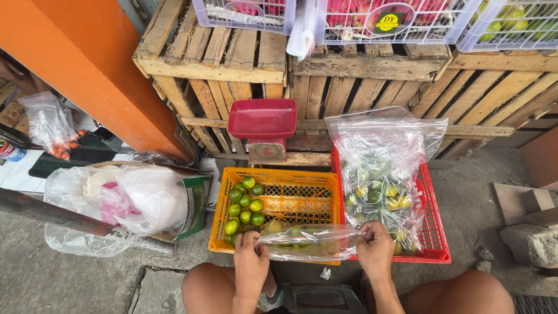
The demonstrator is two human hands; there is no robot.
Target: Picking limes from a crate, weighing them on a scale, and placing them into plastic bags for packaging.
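A small clear plastic bag (308, 239) holding a few green limes lay stretched sideways over the near edge of the orange crate (302, 195), its long axis running left to right between the two hands. The left hand (251, 260) was closed, pinching the bag's left end; the right hand (375, 247) was closed on its right end, so neither was nearer. The film looked thin, glossy and wrinkled. Loose limes (244, 204) sat at the crate's left side. A bigger bag of limes (381, 174) stood in the red crate (435, 232), with a red scale (263, 125) behind.
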